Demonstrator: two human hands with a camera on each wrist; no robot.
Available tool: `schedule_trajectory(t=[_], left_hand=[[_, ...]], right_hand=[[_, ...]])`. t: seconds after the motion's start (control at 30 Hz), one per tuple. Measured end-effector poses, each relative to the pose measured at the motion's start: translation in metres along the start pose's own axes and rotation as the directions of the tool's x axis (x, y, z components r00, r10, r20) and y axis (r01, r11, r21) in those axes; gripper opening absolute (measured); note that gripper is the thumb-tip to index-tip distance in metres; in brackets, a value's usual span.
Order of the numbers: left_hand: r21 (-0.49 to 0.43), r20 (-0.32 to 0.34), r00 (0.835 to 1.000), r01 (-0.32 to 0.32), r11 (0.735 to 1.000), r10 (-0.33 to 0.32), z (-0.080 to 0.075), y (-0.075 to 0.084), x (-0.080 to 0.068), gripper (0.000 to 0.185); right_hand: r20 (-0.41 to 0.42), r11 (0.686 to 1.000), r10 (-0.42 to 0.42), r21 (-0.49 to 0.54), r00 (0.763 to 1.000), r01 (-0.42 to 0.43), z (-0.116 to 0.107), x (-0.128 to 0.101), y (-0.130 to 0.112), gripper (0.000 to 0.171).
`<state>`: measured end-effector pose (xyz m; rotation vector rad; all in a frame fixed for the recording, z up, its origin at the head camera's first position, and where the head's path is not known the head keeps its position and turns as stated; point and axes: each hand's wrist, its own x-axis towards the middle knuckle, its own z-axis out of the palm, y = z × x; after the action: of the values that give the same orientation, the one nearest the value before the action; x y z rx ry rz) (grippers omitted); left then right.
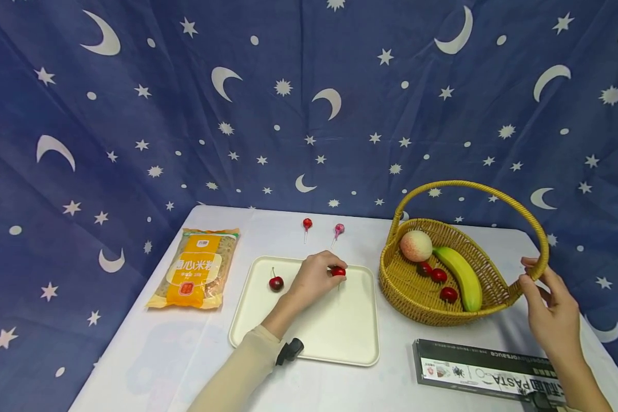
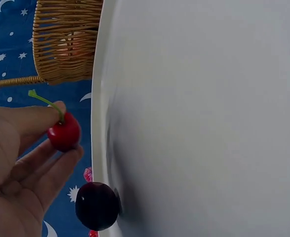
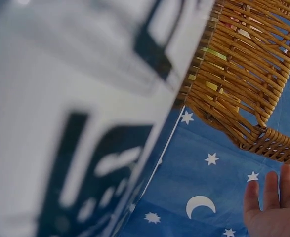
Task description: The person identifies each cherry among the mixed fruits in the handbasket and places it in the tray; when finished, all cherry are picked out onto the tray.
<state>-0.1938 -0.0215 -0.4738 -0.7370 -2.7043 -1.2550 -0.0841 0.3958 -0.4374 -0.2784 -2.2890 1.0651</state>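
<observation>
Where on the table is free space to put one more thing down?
The near half of the tray is bare. Bare table also lies between the noodle bag and the tray, and in the near left corner. It is crowded at the basket and pasta box.

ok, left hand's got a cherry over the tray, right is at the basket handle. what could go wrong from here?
1. The left hand pinches the red cherry only at the fingertips; it could slip and roll off the tray.
2. The dark cherry lies loose on the tray, close enough to get knocked.
3. The right hand at the basket handle might tip the basket.
</observation>
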Motion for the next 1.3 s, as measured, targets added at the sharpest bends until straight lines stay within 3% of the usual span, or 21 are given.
schedule_trajectory(t=[0.13, 0.53, 1.07, 1.3], left_hand=[[0.090, 0.031, 1.000, 0.004, 0.996, -0.006, 0.002, 0.000, 0.001, 0.019], [0.211, 0.109, 0.994, -0.007, 0.978, -0.016, 0.007, 0.001, 0.000, 0.025], [0.110, 0.066, 0.998, -0.003, 0.994, -0.004, 0.001, 0.013, 0.003, 0.022], [-0.016, 0.031, 0.996, -0.081, 0.997, 0.081, -0.001, 0.027, 0.007, 0.023]], right_hand=[[-0.001, 1.000, 0.001, 0.002, 1.000, -0.001, 0.000, 0.000, -0.001, 0.040], [-0.003, 1.000, -0.015, 0.011, 1.000, 0.015, 0.001, 0.000, 0.001, 0.040], [0.004, 1.000, -0.022, 0.009, 1.000, 0.022, 0.000, -0.001, 0.004, 0.041], [0.001, 0.999, -0.033, 0.013, 0.999, 0.033, 0.001, -0.001, 0.002, 0.040]])
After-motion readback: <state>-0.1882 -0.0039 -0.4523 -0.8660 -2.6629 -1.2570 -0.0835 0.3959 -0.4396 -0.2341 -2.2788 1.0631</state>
